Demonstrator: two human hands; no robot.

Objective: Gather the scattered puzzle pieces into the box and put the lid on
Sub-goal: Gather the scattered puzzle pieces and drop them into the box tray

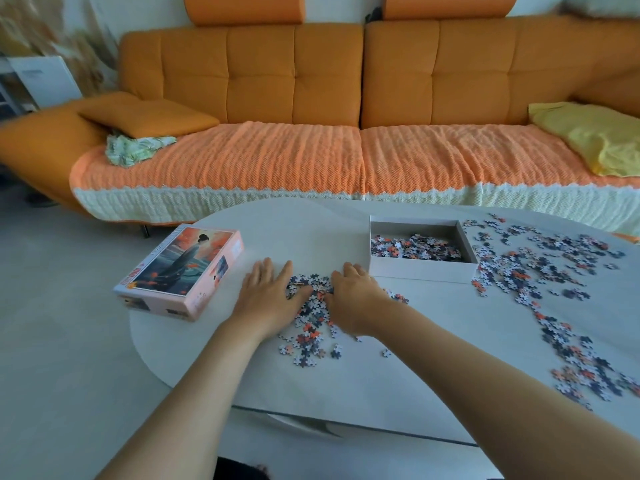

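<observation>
A small heap of puzzle pieces (311,317) lies on the white table (311,230) between my two hands. My left hand (268,292) lies flat on the heap's left side, its fingers straight. My right hand (353,296) presses against the right side, fingers a little bent over the pieces. Just beyond my right hand stands the open white box (420,270), with pieces (415,247) on its bottom. The lid (180,271), printed with a robed figure, lies picture side up at the table's left edge. A wide scatter of pieces (543,271) covers the table's right side.
An orange sofa (294,81) with a knitted cover runs behind the table. A yellow cushion (595,136) lies at its right end and an orange cushion (145,114) at its left. The table's near edge is curved, with pale floor (62,306) to the left.
</observation>
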